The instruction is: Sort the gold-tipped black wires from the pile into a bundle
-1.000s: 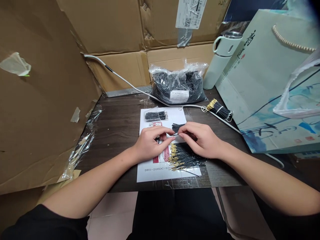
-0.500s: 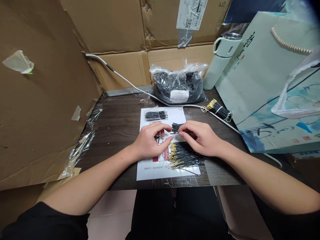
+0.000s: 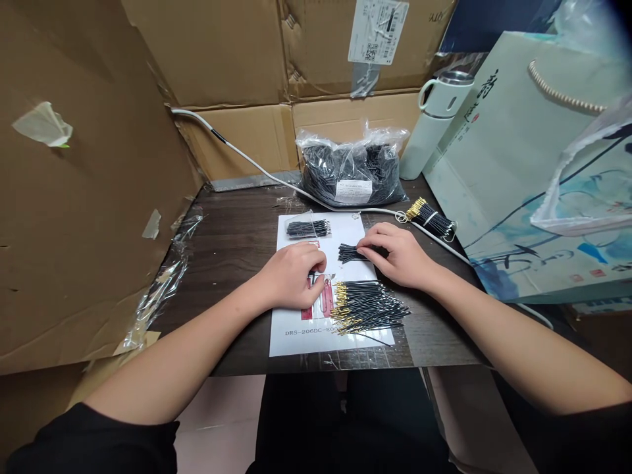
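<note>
My left hand (image 3: 296, 276) rests low over the white printed sheet (image 3: 286, 342), fingers curled down around small black pieces (image 3: 312, 274) that are mostly covered. Whether it grips one of them is hidden. At the right edge of the sheet, my right hand (image 3: 401, 255) has thumb and fingertips pinched together at a small bundle of black wires (image 3: 348, 253), whose far ends it covers. Below both hands lies a loose pile of black wires with gold terminals (image 3: 368, 306), spread across the sheet's lower right side.
A clear packet of black wires (image 3: 309, 228) lies on the sheet's top. Behind stand a plastic bag of black pieces (image 3: 353, 171) and a pale green flask (image 3: 434, 125). A tied wire bundle (image 3: 430, 218), a white cable (image 3: 257, 168) and a paper bag (image 3: 533, 178) are right and behind.
My hands have moved apart. The left has lowered and curled over the small black pieces; the right has shifted right and up, uncovering more of the gold-ended wire pile.
</note>
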`<state>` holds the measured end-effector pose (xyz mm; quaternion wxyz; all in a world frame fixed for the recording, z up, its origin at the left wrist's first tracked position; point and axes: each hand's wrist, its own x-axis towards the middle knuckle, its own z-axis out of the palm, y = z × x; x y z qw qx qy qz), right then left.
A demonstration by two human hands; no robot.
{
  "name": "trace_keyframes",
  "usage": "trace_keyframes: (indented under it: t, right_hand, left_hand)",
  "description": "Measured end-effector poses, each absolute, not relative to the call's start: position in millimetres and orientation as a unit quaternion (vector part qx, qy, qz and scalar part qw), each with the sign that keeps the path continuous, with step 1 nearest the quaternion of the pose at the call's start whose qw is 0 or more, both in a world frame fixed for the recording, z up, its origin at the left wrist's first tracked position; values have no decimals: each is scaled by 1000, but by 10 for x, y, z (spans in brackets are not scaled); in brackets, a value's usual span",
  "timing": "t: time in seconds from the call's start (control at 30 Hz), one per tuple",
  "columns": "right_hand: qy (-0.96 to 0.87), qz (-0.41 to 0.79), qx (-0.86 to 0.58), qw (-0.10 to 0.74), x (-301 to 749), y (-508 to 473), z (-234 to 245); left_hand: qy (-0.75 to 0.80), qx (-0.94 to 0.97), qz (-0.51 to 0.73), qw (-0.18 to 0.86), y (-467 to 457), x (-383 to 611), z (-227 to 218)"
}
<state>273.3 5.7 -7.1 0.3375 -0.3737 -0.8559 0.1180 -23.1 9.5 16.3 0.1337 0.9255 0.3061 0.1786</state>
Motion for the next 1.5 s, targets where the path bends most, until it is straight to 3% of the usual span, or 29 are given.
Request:
trace_keyframes:
  t: [0.63,0.87,1.07,1.5]
  right_hand:
    - [-862,99,-374,328,2749,65,-57]
    - [-868,98,-362,327,2695,-49,73]
    - [-891,206,-324,242,2646,-201,182]
    - [-903,217,-348,130,2625,-245,215]
  left_hand:
    - [333,932,114,83,138,-291,267]
    - [327,930,145,82,116,-274,213]
    - [308,930,178,93,105,-258,178]
    - [246,919,253,175,41,-171,114]
